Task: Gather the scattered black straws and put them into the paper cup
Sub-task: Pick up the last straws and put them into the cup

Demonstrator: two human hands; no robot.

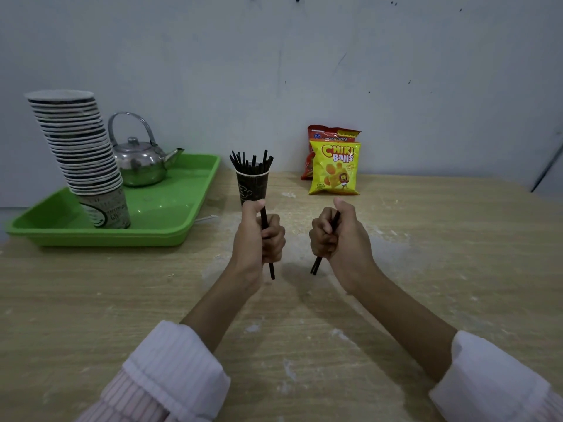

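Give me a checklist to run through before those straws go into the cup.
1. Left hand grip closed on black straws: ok.
2. Right hand grip closed on its own straws: ok.
3. Paper cup upright on the table, beyond the left hand: ok.
4. Room in the cup: it already holds many straws fanned out above the rim; spare space cannot tell.
5. Loose straws left on the table: none visible, ok.
6. Path clear: green tray to the left and snack bags to the right both stand apart from the cup: ok.
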